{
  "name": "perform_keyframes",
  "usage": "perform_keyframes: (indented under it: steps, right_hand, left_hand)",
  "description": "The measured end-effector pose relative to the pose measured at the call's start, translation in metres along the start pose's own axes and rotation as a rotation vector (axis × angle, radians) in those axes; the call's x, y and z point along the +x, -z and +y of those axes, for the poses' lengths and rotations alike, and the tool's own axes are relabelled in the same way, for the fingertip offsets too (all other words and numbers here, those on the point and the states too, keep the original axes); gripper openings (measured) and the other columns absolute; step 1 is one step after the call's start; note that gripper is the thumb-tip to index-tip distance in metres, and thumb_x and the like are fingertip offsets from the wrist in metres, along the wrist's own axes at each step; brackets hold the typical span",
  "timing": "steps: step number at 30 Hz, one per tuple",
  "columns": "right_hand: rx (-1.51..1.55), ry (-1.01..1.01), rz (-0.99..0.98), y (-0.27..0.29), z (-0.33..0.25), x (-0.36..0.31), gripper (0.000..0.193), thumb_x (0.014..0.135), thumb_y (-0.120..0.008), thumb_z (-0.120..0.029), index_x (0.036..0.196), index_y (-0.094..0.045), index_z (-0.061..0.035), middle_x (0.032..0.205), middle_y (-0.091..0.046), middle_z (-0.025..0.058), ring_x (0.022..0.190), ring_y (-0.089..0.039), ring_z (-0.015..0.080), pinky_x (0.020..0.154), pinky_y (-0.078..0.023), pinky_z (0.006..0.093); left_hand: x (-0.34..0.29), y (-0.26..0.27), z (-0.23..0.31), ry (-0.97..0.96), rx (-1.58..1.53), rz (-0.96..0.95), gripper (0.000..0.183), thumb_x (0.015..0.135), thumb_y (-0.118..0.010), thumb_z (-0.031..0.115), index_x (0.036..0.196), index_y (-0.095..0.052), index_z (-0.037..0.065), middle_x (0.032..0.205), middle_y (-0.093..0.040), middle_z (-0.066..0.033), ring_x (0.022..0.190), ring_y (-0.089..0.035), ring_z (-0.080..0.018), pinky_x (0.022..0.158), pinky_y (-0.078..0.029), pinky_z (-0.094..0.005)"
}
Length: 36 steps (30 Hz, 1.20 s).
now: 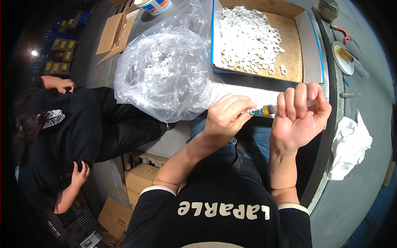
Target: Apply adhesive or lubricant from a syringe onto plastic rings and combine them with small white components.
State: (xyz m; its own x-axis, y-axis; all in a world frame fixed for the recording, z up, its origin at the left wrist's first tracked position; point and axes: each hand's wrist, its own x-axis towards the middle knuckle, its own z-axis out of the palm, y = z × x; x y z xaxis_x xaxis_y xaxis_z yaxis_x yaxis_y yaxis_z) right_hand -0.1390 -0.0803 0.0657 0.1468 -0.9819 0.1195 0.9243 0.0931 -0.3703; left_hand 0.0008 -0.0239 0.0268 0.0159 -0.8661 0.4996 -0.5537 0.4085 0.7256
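We're gripping a syringe (271, 109) with amber stuff in it, our right hand (298, 115) wrapped shut around the barrel while our left hand (225, 118) is pinching closed right at its teal tip, probably on a small white ring, though it's too tiny to tell for sure. All of this is hovering just in front of the cardboard tray (289, 45) full of white rings (248, 39), with the clear plastic bag (165, 70) of more rings sitting beside our left hand. A crumpled white rag (349, 144) is lying off to our right on the grey table (364, 182), and another person (62, 132) in black is crouching well off to our left.
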Motion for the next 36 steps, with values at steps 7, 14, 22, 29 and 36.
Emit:
perform_keyframes:
  steps: [7,14,22,29,36]
  right_hand:
    - [0.314,-0.064,0.18,0.02,-0.013,0.007,0.035,0.09,-0.044,-0.033,0.096,-0.052,0.0,0.062,-0.035,0.0025,0.054,-0.031,0.0132,0.054,-0.027,0.0282]
    - [0.305,-0.066,0.22,0.009,-0.015,0.002,0.032,0.091,-0.044,-0.033,0.088,-0.051,-0.0022,0.06,-0.032,0.0009,0.05,-0.028,0.0125,0.05,-0.026,0.0277]
    - [0.219,-0.012,0.171,0.002,-0.02,0.004,0.03,0.093,-0.041,-0.034,0.084,-0.047,-0.0061,0.06,-0.032,0.0,0.05,-0.028,0.0113,0.05,-0.027,0.0271]
    - [0.103,0.035,0.131,-0.016,-0.011,0.001,0.032,0.093,-0.036,-0.034,0.077,-0.044,-0.008,0.055,-0.031,-0.0004,0.043,-0.025,0.0094,0.042,-0.025,0.0242]
    - [-0.028,0.009,0.008,-0.021,-0.002,-0.002,0.024,0.089,-0.033,-0.026,0.074,-0.04,-0.0086,0.049,-0.03,-0.0004,0.04,-0.022,0.0101,0.039,-0.022,0.0257]
  left_hand:
    - [0.024,0.003,-0.005,0.052,-0.027,0.022,0.015,0.066,-0.072,-0.003,0.079,-0.065,0.002,0.073,-0.063,-0.0052,0.06,-0.054,-0.012,0.05,-0.041,-0.0229]
    - [0.109,0.011,-0.033,0.335,-0.362,0.185,0.063,0.074,-0.062,-0.002,0.131,-0.035,0.003,0.113,-0.052,-0.0124,0.073,-0.049,-0.0101,0.059,-0.042,-0.0215]
    - [0.057,0.016,-0.024,0.581,-1.122,0.002,0.067,0.077,-0.051,-0.009,0.138,-0.024,0.002,0.125,-0.041,-0.019,0.112,-0.048,-0.0261,0.091,-0.043,-0.034]
    - [0.016,0.008,-0.001,0.134,-0.475,-0.06,0.072,0.079,-0.046,-0.016,0.14,-0.019,0.011,0.141,-0.023,-0.0197,0.125,-0.039,-0.0326,0.097,-0.041,-0.0399]
    - [0.004,0.002,-0.001,-0.172,-0.289,-0.079,0.081,0.072,-0.046,-0.024,0.138,-0.024,0.018,0.142,-0.017,-0.0277,0.121,-0.042,-0.0407,0.088,-0.049,-0.0422]
